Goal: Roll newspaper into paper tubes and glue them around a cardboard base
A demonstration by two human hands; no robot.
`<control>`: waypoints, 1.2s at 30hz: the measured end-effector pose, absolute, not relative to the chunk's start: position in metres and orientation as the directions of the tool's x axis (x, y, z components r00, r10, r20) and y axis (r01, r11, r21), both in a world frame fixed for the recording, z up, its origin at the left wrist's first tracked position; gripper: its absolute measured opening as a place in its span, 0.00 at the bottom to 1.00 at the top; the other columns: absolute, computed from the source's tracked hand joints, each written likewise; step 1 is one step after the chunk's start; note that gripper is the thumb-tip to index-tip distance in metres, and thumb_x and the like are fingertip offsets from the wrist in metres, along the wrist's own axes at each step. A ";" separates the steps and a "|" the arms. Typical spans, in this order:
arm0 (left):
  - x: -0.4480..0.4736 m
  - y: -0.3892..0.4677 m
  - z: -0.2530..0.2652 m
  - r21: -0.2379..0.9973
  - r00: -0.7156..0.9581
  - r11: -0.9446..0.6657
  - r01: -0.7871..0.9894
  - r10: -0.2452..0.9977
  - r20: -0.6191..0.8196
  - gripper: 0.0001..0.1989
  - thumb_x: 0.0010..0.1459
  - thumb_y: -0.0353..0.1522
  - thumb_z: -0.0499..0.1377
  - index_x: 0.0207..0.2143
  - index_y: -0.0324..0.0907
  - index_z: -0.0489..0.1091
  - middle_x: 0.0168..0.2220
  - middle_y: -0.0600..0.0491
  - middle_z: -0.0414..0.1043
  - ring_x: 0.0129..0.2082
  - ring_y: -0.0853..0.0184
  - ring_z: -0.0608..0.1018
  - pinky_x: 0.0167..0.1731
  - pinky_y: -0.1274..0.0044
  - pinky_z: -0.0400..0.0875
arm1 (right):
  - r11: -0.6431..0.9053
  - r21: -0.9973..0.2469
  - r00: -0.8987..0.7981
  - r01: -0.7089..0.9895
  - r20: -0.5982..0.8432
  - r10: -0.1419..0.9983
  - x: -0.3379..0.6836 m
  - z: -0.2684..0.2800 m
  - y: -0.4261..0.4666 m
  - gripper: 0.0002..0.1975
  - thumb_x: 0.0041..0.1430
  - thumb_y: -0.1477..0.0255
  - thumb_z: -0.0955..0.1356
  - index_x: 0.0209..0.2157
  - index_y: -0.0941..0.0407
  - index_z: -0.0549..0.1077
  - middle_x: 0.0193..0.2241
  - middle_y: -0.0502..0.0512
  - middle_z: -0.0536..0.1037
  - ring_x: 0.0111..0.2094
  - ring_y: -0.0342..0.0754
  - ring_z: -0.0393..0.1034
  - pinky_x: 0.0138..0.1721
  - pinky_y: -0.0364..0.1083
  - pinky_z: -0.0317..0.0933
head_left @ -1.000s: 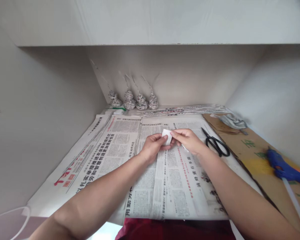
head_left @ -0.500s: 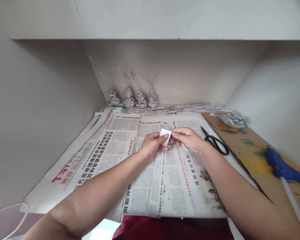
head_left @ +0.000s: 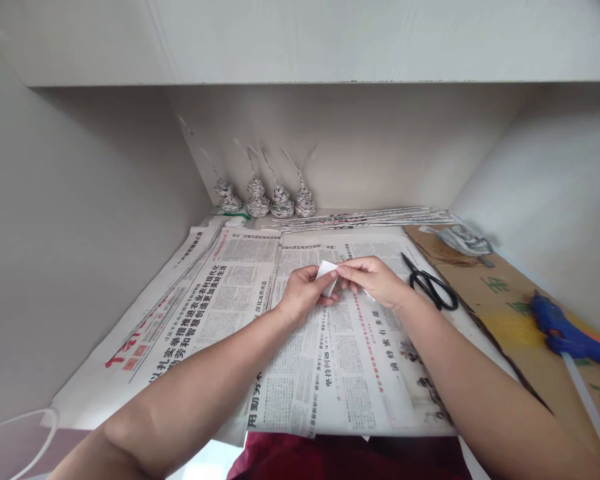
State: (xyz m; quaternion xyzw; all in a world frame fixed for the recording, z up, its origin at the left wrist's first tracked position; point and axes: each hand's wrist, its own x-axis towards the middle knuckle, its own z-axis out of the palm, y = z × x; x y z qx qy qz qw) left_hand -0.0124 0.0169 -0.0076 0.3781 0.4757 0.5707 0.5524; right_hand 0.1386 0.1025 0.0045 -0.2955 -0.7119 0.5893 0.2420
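A small white piece of paper (head_left: 326, 270) is held above the newspaper (head_left: 300, 373) at the middle of the table. My left hand (head_left: 305, 291) is closed on it, thumb across its face. At the paper's right edge, my right hand (head_left: 370, 278) pinches with thumb and forefinger, and the two hands' fingertips meet there. A sliver of something white shows beneath my right hand; the fingers hide most of it. Black-handled scissors (head_left: 433, 287) lie to the right of my right hand.
Several woven paper gourds (head_left: 282, 202) stand along the back wall, beside a bundle of rolled paper sticks (head_left: 370, 218). On the right, a cardboard sheet (head_left: 495, 293) bears a blue glue gun (head_left: 560, 327) and a grey crumpled item (head_left: 465, 241). A shelf edge (head_left: 300, 83) overhangs.
The white paper has tilted and shifted slightly left, and less of it shows. My right fingers have moved a little left, further over its edge.
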 end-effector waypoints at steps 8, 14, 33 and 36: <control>-0.012 0.016 -0.008 0.965 -0.089 0.051 -0.257 0.993 -0.076 0.16 0.51 0.39 0.62 0.35 0.34 0.72 0.32 0.45 0.74 0.24 0.71 0.76 0.23 0.79 0.72 | 0.096 -0.988 -0.699 0.119 -0.015 0.715 0.137 0.005 0.102 0.17 0.53 0.60 0.68 0.33 0.60 0.76 0.21 0.52 0.72 0.20 0.39 0.62 0.21 0.41 0.53; -0.010 0.016 -0.006 0.961 -0.091 0.070 -0.269 0.991 -0.098 0.14 0.50 0.36 0.63 0.36 0.33 0.72 0.33 0.45 0.74 0.25 0.70 0.76 0.25 0.77 0.73 | 0.052 -0.992 -0.654 0.115 -0.036 0.756 0.135 0.003 0.103 0.17 0.51 0.59 0.69 0.31 0.60 0.76 0.18 0.50 0.70 0.17 0.38 0.60 0.18 0.40 0.49; -0.012 0.017 -0.009 0.947 -0.060 0.068 -0.315 0.994 -0.092 0.17 0.53 0.39 0.60 0.37 0.33 0.71 0.30 0.46 0.73 0.23 0.71 0.75 0.22 0.81 0.72 | -0.046 -0.998 -0.691 0.040 -0.061 0.721 0.137 0.001 0.104 0.19 0.47 0.60 0.72 0.38 0.59 0.76 0.21 0.51 0.73 0.21 0.40 0.63 0.18 0.39 0.51; -0.012 0.017 -0.008 0.949 -0.045 0.076 -0.306 0.995 -0.094 0.16 0.52 0.38 0.61 0.37 0.33 0.71 0.29 0.47 0.73 0.22 0.72 0.75 0.21 0.81 0.71 | 0.029 -0.994 -0.647 0.102 -0.044 0.761 0.134 0.004 0.103 0.17 0.47 0.60 0.72 0.34 0.59 0.76 0.19 0.50 0.71 0.16 0.37 0.57 0.16 0.40 0.48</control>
